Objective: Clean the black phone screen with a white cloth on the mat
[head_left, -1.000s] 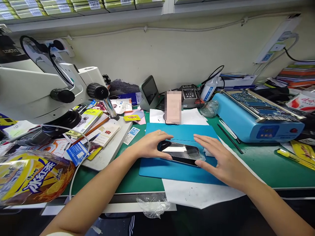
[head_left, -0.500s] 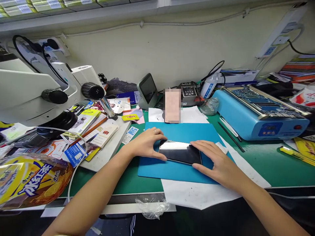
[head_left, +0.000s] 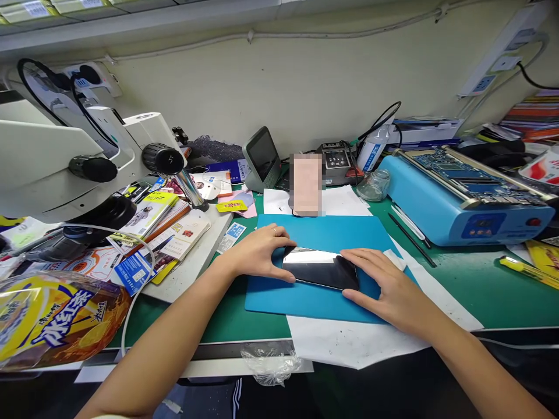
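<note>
A smartphone [head_left: 321, 272] lies sideways with its dark, glossy screen facing up, a bright reflection along its far half. Beneath it is a blue mat [head_left: 271, 299]. My left hand [head_left: 257, 253] holds the phone's left end, thumb at the near edge and fingers at the far edge; a ring shows on one finger. At the opposite end, my right hand [head_left: 384, 285] grips it the same way, with the thumb at the near corner. A small white piece [head_left: 395, 260] lies just behind my right hand, partly hidden.
White paper [head_left: 345, 343] sticks out under the mat. To the left stand a microscope [head_left: 52, 169] and a large bottle of brown drink [head_left: 61, 320]. A blue heating machine [head_left: 458, 203] with circuit boards is at right, beside a black pen-like tool [head_left: 410, 238]. A pixelated upright object [head_left: 306, 185] stands behind.
The camera view has shifted very slightly. Both hands stay at the two ends of the smartphone, which has not visibly moved on the mat.
</note>
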`<state>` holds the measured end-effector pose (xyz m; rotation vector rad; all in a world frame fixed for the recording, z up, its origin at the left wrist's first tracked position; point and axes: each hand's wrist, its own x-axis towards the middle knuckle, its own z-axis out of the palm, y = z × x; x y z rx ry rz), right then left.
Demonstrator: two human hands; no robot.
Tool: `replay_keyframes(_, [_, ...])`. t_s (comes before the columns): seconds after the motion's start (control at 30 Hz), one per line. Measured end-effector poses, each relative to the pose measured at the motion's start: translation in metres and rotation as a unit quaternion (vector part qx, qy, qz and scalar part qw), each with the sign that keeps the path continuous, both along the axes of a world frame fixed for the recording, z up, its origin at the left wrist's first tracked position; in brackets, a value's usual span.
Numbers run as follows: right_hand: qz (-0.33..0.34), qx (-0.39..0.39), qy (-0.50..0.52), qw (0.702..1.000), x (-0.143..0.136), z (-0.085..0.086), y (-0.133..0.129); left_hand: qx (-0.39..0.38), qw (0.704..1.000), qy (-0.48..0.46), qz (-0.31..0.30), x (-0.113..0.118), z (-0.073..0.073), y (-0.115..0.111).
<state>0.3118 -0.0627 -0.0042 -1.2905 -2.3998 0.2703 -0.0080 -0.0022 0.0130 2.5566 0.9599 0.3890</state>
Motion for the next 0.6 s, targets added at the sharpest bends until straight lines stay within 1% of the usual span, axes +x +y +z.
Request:
replay_keyframes(0.4, [0.005, 0.008, -0.009, 1.0, 0.0028, -0.0039, 0.0003, -0.005, 1.0, 0.008, 0.007, -0.0018, 0.0033, 0.0])
replay_keyframes(0.6, [0.005, 0.005, -0.003, 1.0, 0.0011, -0.0023, 0.0004, -0.003, 1.0, 0.011, 0.009, -0.0022, 0.002, -0.0001])
